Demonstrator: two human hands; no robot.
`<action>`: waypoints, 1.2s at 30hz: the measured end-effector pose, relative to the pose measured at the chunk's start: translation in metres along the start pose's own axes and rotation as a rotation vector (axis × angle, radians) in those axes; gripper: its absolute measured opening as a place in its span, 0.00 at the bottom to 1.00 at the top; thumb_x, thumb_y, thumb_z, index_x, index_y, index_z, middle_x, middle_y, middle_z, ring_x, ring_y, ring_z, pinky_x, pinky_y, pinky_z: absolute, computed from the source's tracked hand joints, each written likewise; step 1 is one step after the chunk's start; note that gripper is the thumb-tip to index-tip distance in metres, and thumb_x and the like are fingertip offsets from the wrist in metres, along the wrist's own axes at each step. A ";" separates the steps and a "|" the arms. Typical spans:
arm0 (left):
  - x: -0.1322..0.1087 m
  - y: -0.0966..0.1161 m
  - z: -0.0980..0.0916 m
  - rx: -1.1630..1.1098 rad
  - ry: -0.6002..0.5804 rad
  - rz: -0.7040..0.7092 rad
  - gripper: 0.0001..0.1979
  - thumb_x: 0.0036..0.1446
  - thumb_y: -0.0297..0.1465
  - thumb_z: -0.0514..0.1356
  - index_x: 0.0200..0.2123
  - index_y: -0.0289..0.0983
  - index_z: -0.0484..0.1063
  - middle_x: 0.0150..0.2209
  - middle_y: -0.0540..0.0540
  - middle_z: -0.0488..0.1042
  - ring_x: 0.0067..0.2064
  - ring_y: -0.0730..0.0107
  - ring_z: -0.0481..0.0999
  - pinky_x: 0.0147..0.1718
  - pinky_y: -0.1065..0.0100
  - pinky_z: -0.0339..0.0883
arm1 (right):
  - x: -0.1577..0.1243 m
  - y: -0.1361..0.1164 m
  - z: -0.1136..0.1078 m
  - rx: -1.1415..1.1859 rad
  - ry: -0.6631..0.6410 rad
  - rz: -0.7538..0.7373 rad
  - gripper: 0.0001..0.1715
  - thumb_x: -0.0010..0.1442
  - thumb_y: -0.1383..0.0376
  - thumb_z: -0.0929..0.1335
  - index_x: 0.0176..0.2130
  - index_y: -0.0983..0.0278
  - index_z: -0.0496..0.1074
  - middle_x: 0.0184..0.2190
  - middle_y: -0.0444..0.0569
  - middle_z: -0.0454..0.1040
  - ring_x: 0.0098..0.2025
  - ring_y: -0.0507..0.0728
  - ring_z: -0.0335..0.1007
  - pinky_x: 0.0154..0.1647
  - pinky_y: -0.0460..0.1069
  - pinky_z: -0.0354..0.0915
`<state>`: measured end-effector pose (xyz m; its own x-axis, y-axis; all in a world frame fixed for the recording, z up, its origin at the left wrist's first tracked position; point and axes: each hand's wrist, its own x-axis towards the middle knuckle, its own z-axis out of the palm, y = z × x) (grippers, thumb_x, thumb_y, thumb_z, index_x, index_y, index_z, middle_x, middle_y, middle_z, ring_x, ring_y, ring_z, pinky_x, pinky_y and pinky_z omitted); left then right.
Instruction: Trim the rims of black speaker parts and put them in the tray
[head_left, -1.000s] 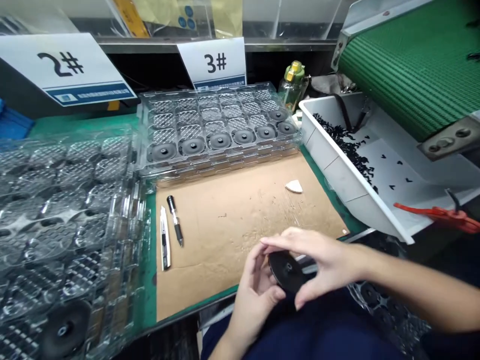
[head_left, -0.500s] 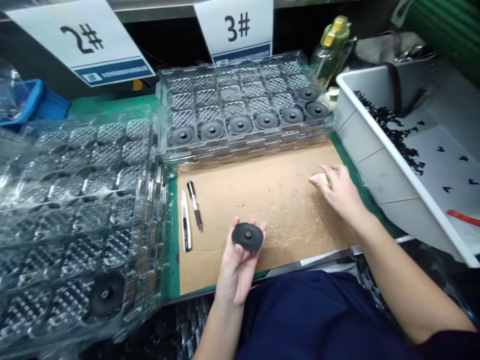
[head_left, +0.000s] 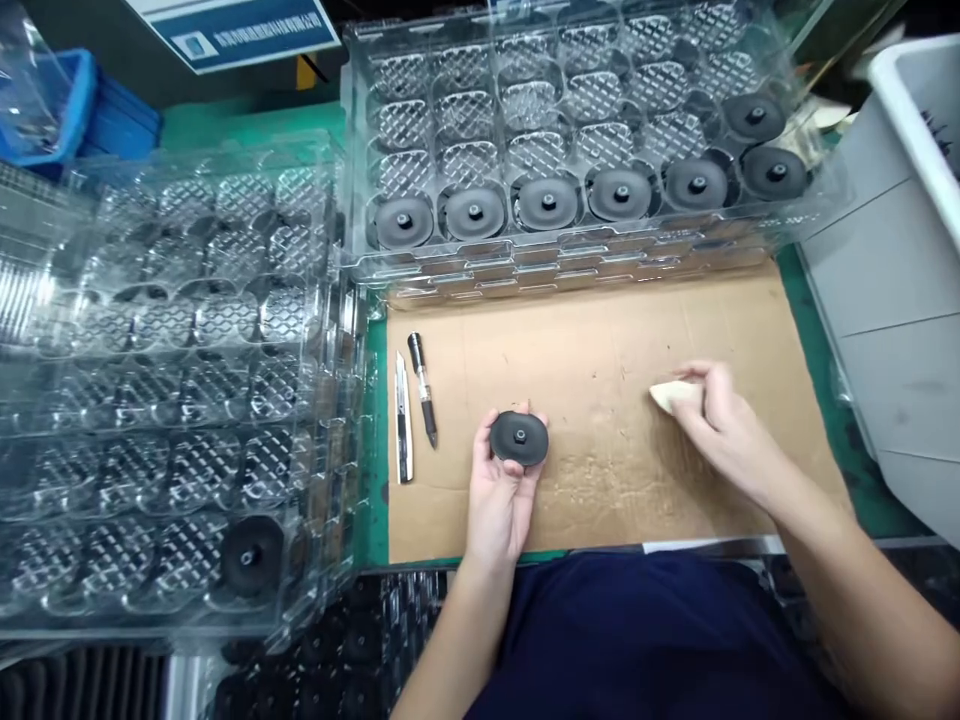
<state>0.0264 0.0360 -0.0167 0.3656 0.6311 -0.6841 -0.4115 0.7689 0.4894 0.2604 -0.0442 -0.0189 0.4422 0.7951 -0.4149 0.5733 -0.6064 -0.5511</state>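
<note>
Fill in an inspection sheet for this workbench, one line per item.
Surface: flecked brown cardboard on green tabletop.
Work items: black disc and pale wedge, both held; rear clear tray with seven discs; left clear tray with one visible disc.
Clutter: utility knife and pen side by side.
Grips: left grip holds the black disc; right grip pinches the pale wedge.
Cables: nothing clearly seen.
Surroundings: blue bin upper left; light grey bin right, partly in frame.

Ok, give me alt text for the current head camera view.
A person's left hand holds a black disc and the right hand a pale wedge, over brown cardboard. A knife and pen lie at its left; clear trays beyond and to the left hold similar discs.
</note>
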 end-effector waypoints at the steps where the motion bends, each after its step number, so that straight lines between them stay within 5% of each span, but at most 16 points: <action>1: 0.000 0.001 0.001 0.009 -0.001 -0.003 0.28 0.52 0.32 0.64 0.55 0.44 0.59 0.59 0.38 0.60 0.58 0.50 0.63 0.59 0.54 0.54 | 0.001 -0.013 0.001 0.094 -0.110 -0.016 0.16 0.62 0.60 0.61 0.48 0.65 0.62 0.42 0.53 0.71 0.38 0.57 0.70 0.34 0.49 0.65; 4: 0.000 0.002 0.003 0.040 0.013 -0.001 0.28 0.51 0.32 0.64 0.55 0.45 0.60 0.59 0.39 0.61 0.59 0.54 0.63 0.58 0.57 0.56 | 0.003 -0.057 0.017 0.470 -0.435 -0.080 0.12 0.61 0.62 0.63 0.46 0.60 0.67 0.41 0.47 0.73 0.38 0.54 0.70 0.34 0.47 0.66; 9: 0.001 0.002 0.005 0.039 0.073 -0.031 0.27 0.51 0.30 0.65 0.53 0.46 0.62 0.58 0.42 0.63 0.59 0.57 0.64 0.55 0.62 0.61 | -0.003 -0.097 0.052 0.516 -0.245 -0.184 0.10 0.62 0.68 0.62 0.42 0.62 0.71 0.38 0.46 0.75 0.38 0.52 0.70 0.39 0.46 0.66; 18: 0.002 0.002 0.006 0.038 0.082 -0.042 0.26 0.49 0.31 0.66 0.52 0.47 0.63 0.56 0.43 0.65 0.57 0.58 0.66 0.55 0.61 0.61 | -0.004 -0.095 0.049 0.471 -0.285 -0.208 0.10 0.62 0.68 0.63 0.41 0.62 0.73 0.36 0.44 0.75 0.34 0.50 0.71 0.35 0.44 0.66; 26: 0.000 0.001 0.005 0.062 0.071 -0.040 0.28 0.48 0.32 0.67 0.52 0.47 0.63 0.56 0.44 0.65 0.58 0.58 0.65 0.56 0.59 0.60 | -0.006 -0.093 0.051 0.432 -0.246 -0.245 0.11 0.63 0.68 0.63 0.42 0.62 0.72 0.38 0.45 0.75 0.39 0.51 0.71 0.42 0.45 0.66; 29: 0.000 0.000 0.004 0.085 0.068 0.009 0.29 0.48 0.31 0.67 0.53 0.46 0.62 0.56 0.43 0.65 0.59 0.62 0.63 0.55 0.65 0.60 | -0.011 -0.092 0.052 0.353 -0.190 -0.221 0.11 0.62 0.66 0.63 0.42 0.63 0.73 0.39 0.46 0.75 0.40 0.53 0.71 0.42 0.47 0.65; 36: -0.003 0.002 0.002 0.122 -0.012 -0.054 0.34 0.45 0.34 0.69 0.55 0.43 0.60 0.57 0.41 0.64 0.56 0.58 0.67 0.53 0.62 0.63 | 0.003 -0.085 0.048 0.355 -0.112 -0.229 0.10 0.60 0.67 0.64 0.39 0.65 0.74 0.36 0.48 0.76 0.38 0.54 0.71 0.42 0.48 0.65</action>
<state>0.0264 0.0358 -0.0123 0.3945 0.5890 -0.7053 -0.2865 0.8081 0.5147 0.1797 0.0096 -0.0085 0.2427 0.9164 -0.3184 0.3660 -0.3904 -0.8447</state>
